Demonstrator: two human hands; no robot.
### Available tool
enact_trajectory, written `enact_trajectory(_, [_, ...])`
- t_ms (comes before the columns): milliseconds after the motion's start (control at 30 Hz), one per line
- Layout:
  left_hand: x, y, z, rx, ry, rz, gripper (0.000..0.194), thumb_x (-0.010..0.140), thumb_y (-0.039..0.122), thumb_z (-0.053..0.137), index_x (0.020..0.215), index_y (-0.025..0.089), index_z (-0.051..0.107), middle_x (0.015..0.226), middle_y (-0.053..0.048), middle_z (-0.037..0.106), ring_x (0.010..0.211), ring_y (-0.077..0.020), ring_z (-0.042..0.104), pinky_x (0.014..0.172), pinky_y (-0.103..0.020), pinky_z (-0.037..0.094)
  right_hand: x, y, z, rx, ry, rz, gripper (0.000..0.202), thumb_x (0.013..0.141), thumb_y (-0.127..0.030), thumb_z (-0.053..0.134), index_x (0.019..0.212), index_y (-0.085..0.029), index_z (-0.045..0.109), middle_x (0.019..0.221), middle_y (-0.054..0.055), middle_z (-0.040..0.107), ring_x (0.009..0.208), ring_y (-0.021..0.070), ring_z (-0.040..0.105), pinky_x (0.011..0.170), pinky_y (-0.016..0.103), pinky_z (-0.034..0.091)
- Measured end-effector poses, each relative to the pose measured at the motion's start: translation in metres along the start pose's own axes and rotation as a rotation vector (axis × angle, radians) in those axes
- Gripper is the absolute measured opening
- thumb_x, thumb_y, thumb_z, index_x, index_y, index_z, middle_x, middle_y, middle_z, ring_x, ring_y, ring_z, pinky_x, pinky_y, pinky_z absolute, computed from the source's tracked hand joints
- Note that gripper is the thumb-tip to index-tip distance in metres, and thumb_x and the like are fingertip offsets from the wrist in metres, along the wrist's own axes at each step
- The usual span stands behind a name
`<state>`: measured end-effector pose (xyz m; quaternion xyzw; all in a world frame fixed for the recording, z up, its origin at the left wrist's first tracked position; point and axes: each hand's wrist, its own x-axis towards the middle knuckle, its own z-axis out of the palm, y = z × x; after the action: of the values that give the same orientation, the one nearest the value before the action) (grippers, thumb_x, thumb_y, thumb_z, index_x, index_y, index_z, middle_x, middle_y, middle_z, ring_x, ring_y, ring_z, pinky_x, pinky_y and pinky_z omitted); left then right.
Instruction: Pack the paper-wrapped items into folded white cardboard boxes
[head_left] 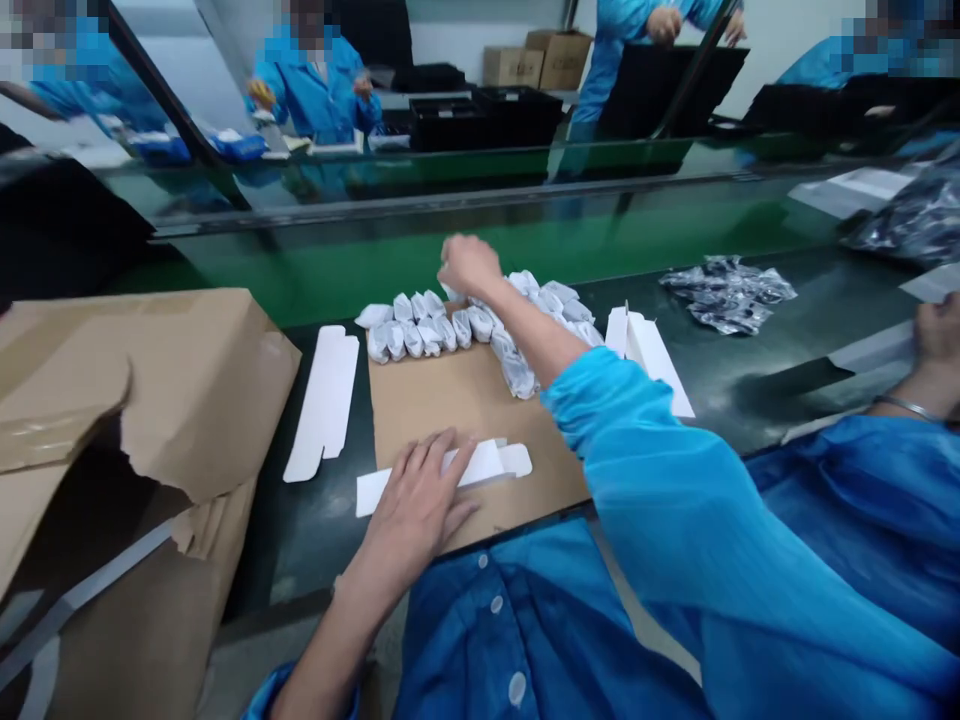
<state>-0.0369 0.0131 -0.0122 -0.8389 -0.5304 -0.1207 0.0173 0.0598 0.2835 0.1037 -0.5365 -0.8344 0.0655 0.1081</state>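
White box (484,463) on nr side of cardboard sheet (442,395), your L hand (418,492) spread over it. Your R hand (469,266) curled at sheet's far edge by wrapped pkts (427,335); can't tell if gripping. White carton (325,395) on worktop (296,545) L of sheet, torn brown box (199,385) further L.

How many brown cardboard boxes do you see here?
3: a large torn carton at the picture's left, and two smaller ones side by side in the background, a left carton and a right carton. More may be hidden.
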Motion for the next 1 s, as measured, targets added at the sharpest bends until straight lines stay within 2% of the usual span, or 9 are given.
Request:
enact_trajectory(100, [0.015, 0.009, 0.001, -0.056, -0.064, 0.056, 0.054, 0.095, 0.029, 0.055, 0.147, 0.028, 0.042, 0.148, -0.014, 0.047, 0.134, -0.0312, 0.047, 0.108, -0.051, 0.041, -0.062, 0.021, -0.012, 0.115, 0.163, -0.208, 0.048, 0.086, -0.01, 0.05, 0.134, -0.012, 0.053, 0.127, 0.01, 0.063, 0.119, 0.0283, 0.058, 0.102, 0.044, 0.045])
enact_trajectory(200, [0.019, 0.013, 0.004, -0.087, -0.141, 0.099, 0.052, 0.096, 0.013, 0.044, 0.141, 0.037, 0.049, 0.151, -0.01, 0.045, 0.13, -0.0297, 0.049, 0.1, -0.049, 0.044, -0.157, 0.059, 0.007, 0.262, 0.088, -0.452, 0.032, 0.082, -0.006, 0.049, 0.108, -0.017, 0.065, 0.109, 0.006, 0.067, 0.105, 0.0216, 0.061, 0.095, 0.038, 0.05])
enact_trajectory(300, [0.014, 0.01, 0.008, -0.134, -0.162, 0.153, 0.053, 0.093, 0.009, 0.045, 0.132, 0.044, 0.057, 0.149, -0.005, 0.047, 0.123, -0.0275, 0.052, 0.092, -0.045, 0.045, -0.242, 0.101, 0.045, 0.272, 0.106, -0.475, 0.035, 0.088, -0.003, 0.041, 0.108, -0.017, 0.065, 0.118, 0.011, 0.066, 0.116, 0.0235, 0.058, 0.097, 0.041, 0.05])
enact_trajectory(367, [0.011, 0.008, 0.01, -0.165, -0.145, 0.187, 0.05, 0.092, 0.01, 0.047, 0.126, 0.044, 0.062, 0.148, -0.003, 0.049, 0.123, -0.0269, 0.052, 0.092, -0.043, 0.043, -0.275, 0.119, 0.064, 0.282, 0.077, -0.394, 0.043, 0.088, -0.001, 0.04, 0.121, -0.017, 0.062, 0.135, 0.014, 0.059, 0.127, 0.0252, 0.054, 0.103, 0.046, 0.049])
enact_trajectory(433, [0.01, 0.007, 0.012, -0.176, -0.137, 0.199, 0.05, 0.092, 0.009, 0.046, 0.122, 0.043, 0.065, 0.146, -0.003, 0.05, 0.123, -0.0269, 0.051, 0.09, -0.042, 0.042, -0.289, 0.124, 0.072, 0.313, 0.046, -0.257, 0.046, 0.089, -0.006, 0.046, 0.132, -0.019, 0.056, 0.144, 0.013, 0.054, 0.133, 0.0264, 0.051, 0.108, 0.051, 0.045])
enact_trajectory(533, [0.012, 0.007, 0.011, -0.162, -0.144, 0.203, 0.05, 0.091, 0.006, 0.043, 0.118, 0.041, 0.068, 0.142, -0.006, 0.052, 0.121, -0.0278, 0.052, 0.087, -0.042, 0.041, -0.284, 0.115, 0.07, 0.303, 0.049, -0.078, 0.043, 0.091, -0.024, 0.061, 0.134, -0.02, 0.056, 0.132, 0.013, 0.064, 0.124, 0.0306, 0.058, 0.105, 0.056, 0.047])
enact_trajectory(667, [0.013, 0.009, 0.005, -0.152, -0.093, 0.191, 0.05, 0.088, 0.002, 0.044, 0.112, 0.038, 0.07, 0.138, -0.009, 0.052, 0.12, -0.0295, 0.052, 0.085, -0.043, 0.042, -0.275, 0.097, 0.061, 0.401, 0.107, -0.035, 0.035, 0.089, -0.021, 0.067, 0.123, -0.014, 0.063, 0.117, 0.014, 0.071, 0.107, 0.0285, 0.066, 0.095, 0.049, 0.055])
enact_trajectory(800, [0.009, 0.008, -0.004, -0.154, -0.046, 0.205, 0.047, 0.088, 0.001, 0.045, 0.111, 0.033, 0.07, 0.138, -0.011, 0.051, 0.123, -0.0302, 0.051, 0.086, -0.043, 0.043, -0.279, 0.089, 0.049, 0.665, -0.081, -0.191, 0.039, 0.087, -0.019, 0.07, 0.125, -0.018, 0.062, 0.117, 0.008, 0.071, 0.097, 0.0185, 0.069, 0.088, 0.034, 0.058])
enact_trajectory(1000, [0.01, 0.009, -0.009, -0.173, -0.1, 0.28, 0.043, 0.089, 0.004, 0.048, 0.114, 0.033, 0.068, 0.134, -0.01, 0.055, 0.119, -0.029, 0.053, 0.086, -0.043, 0.046, -0.273, 0.076, 0.057, 0.395, -0.148, -0.498, 0.031, 0.095, -0.01, 0.052, 0.124, -0.013, 0.062, 0.126, 0.015, 0.066, 0.116, 0.0243, 0.062, 0.101, 0.044, 0.054])
